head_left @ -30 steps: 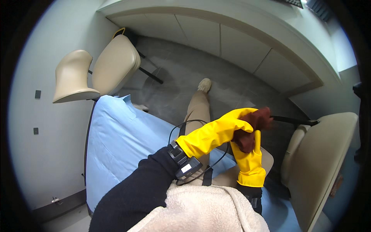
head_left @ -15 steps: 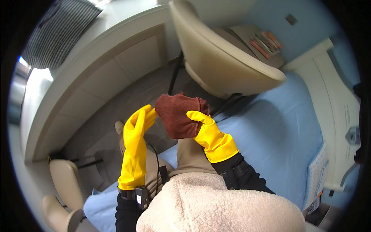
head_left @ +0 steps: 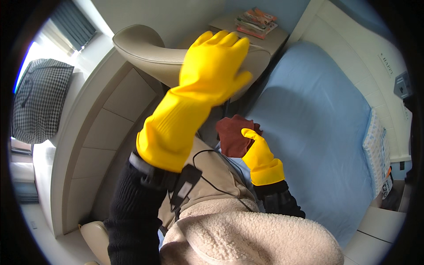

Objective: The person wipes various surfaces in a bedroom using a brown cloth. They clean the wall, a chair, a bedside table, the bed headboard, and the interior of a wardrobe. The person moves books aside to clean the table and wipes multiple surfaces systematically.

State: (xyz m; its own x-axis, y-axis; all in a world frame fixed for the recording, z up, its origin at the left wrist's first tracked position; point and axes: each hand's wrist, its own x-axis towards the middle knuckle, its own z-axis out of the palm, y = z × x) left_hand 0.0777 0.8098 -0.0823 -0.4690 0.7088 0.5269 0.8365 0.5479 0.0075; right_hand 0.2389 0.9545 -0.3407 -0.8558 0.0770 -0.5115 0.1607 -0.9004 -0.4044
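Note:
My left hand (head_left: 213,66), in a long yellow rubber glove, is raised far forward with its fingers apart and holds nothing. It covers part of the beige chair's backrest (head_left: 148,51); whether it touches the chair I cannot tell. A folded dark red cloth (head_left: 231,136) is gripped by my right hand (head_left: 260,154), also in a yellow rubber glove. The thumb lies on top of the cloth, while the other fingers are hidden beneath it. The cloth is above the bed's near left edge, close to my legs.
A bed with a blue sheet (head_left: 318,132) fills the right side, its white headboard (head_left: 353,53) beyond. Books (head_left: 257,22) are stacked on a bedside cabinet. A checked bag (head_left: 40,101) sits on the windowsill at left. A black cable (head_left: 221,190) crosses my lap.
My left hand has left the cloth's side and risen forward toward the chair. The right hand keeps its hold on the cloth. The whole view has shifted, with more window showing.

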